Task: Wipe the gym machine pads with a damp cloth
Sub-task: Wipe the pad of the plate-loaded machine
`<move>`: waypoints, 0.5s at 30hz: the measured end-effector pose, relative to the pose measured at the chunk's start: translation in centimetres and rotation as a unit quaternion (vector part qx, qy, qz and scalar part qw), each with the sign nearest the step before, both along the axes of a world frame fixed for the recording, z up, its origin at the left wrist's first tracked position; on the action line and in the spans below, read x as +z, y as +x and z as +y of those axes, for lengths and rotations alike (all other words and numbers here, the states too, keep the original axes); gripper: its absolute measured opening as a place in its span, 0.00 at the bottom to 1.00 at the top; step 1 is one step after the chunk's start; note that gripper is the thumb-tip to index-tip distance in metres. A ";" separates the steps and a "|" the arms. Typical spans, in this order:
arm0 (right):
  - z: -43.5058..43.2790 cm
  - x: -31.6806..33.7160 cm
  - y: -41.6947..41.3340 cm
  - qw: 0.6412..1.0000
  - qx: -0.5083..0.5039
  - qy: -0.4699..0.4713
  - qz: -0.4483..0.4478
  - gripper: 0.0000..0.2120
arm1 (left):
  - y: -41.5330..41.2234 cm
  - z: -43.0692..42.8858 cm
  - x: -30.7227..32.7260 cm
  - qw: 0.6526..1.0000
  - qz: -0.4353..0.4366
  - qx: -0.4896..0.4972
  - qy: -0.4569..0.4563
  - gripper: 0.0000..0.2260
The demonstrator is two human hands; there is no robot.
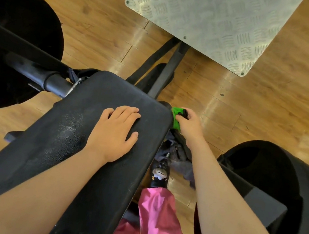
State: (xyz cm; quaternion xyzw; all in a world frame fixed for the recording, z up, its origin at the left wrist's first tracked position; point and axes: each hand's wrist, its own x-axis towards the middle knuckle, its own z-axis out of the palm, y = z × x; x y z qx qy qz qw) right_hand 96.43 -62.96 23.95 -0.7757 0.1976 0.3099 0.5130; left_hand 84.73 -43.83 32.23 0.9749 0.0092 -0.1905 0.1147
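Here's the long black padded bench pad (53, 151), its long axis running from 7 o'clock up toward 1 o'clock. The rounded far end points at 1 o'clock and stops near the middle of the view. A patch of its textured surface glistens around mid-length.

The left hand (114, 132) lies flat on the pad near that far end, fingers straight and spread, palm down, grasping nothing.

Over at 3 o'clock from it, the right hand (190, 124) hangs just off the pad's right-hand far corner, fingers curled tight around a bright green crumpled cloth (175, 112). The cloth sits at 9 o'clock of that hand, wedged between the fingers and the pad's edge. It looks pressed against the corner, though the actual contact is hard to make out.

Round the bench there is warm wood-plank flooring (271, 115). A silver diamond-tread metal footplate (205, 19) lies at 12 to 1 o'clock. One black round weight disc (9, 43) shows at 9 o'clock, another (273, 176) at 4 o'clock. At 6 o'clock are a shiny pink trouser leg (157, 218) and a black shoe (158, 174).
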 end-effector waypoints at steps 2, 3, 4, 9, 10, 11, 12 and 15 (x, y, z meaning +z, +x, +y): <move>-0.1 -0.7 -0.2 0.999 0.013 0.014 0.029 0.07 | 0.1 0.0 0.0 1.000 0.007 0.000 -0.004 0.24; -0.3 -1.0 -0.3 0.999 0.011 0.026 0.039 0.07 | 0.0 0.0 0.0 1.000 0.008 0.002 -0.005 0.25; -0.6 -1.0 -0.4 0.998 0.015 0.035 0.047 0.07 | 0.1 0.0 0.0 1.000 0.007 0.004 -0.006 0.25; -0.7 -1.5 -0.4 0.998 0.031 0.044 0.035 0.06 | 0.1 0.5 0.1 0.997 0.005 0.038 -0.066 0.20; -0.3 -1.5 -0.1 0.998 0.040 0.036 0.030 0.07 | 0.2 0.8 0.2 0.994 0.003 0.059 -0.088 0.19; 0.1 -1.7 0.4 0.998 0.053 0.025 0.028 0.08 | 0.4 1.2 0.5 0.991 0.001 0.084 -0.105 0.19; 0.5 -1.9 1.0 0.997 0.074 0.012 0.028 0.09 | 0.6 1.8 0.8 0.987 -0.005 0.113 -0.113 0.19; 2.2 -2.3 3.4 0.989 0.147 0.010 0.015 0.08 | 1.1 4.4 1.8 0.967 -0.017 0.233 -0.104 0.20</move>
